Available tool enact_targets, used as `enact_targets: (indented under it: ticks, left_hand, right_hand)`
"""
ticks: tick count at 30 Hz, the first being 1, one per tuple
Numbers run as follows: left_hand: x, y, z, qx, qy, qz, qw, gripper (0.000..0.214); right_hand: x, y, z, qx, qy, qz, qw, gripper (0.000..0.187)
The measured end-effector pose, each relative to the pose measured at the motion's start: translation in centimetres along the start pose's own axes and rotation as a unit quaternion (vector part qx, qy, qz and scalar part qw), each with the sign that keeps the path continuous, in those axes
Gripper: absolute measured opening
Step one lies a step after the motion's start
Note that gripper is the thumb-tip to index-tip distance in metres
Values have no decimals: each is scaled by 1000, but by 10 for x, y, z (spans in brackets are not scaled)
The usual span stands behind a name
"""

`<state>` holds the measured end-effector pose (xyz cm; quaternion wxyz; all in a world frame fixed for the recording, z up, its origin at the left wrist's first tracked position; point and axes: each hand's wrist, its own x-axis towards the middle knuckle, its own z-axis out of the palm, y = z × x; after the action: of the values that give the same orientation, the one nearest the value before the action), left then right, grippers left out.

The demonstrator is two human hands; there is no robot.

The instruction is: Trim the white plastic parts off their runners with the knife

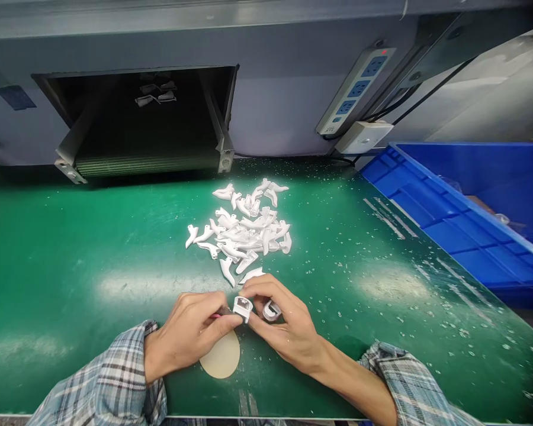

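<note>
Both my hands meet just above the green table's near side, around a small hollow white plastic part [243, 306] whose open end faces me. My left hand [190, 328] is closed, its thumb and index finger at the part's left side. A sliver of something pink shows between those fingers, too small to name. Index finger and thumb of my right hand [288, 325] grip the same part from the right. A second white plastic part [272, 310] with a hooked opening is tucked in my right hand. Beyond them lies a pile of curved white plastic parts [249, 234].
A pale round disc [222, 360] lies on the green table [115, 248] below my left hand. At the back, a conveyor belt [146, 142] carries several white parts out of an opening. A power strip [356, 89] hangs at right, above a blue bin [453, 219].
</note>
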<state>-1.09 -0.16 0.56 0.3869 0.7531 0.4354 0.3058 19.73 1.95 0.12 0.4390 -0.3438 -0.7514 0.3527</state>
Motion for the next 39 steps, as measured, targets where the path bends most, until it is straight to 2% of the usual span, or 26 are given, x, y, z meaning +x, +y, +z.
enact_targets:
  ticks: [2,4,8,10,12,16,19,22,29,39]
  left_hand:
    - [-1,0,2,-3,58,-2,998,18]
    - [0,2,2,-20,85,-13,996,12]
    - [2,4,-1,-20,95,-45,994,13]
    - [3,4,-5,25,96,-47,994,16]
    - [2,4,-9,112,97,-10,989,22]
    - [2,2,-15,304,95,78,945,22]
    - [2,3,-14,383,98,84,915,39]
    - [3,6,-12,425,94,84,896,47]
    - [5,9,-10,442,102,87,887,51]
    - [3,9,-7,453,98,86,882,47]
  right_hand:
    - [0,-1,2,39,-9,68,997,13]
    - [1,-2,4,94,-35,160,982,16]
    - [3,-4,4,247,-97,283,922,40]
    - [4,-4,3,302,-101,324,890,42]
    - [6,-4,1,322,-91,351,875,44]
    - [10,-4,-3,319,-80,362,873,44]
    - [11,-4,-4,305,-92,364,875,42]
    - [12,-6,-5,297,-101,361,878,42]
    - [11,-7,-5,278,-106,356,886,41]
    - [8,-7,-5,252,-96,343,900,36]
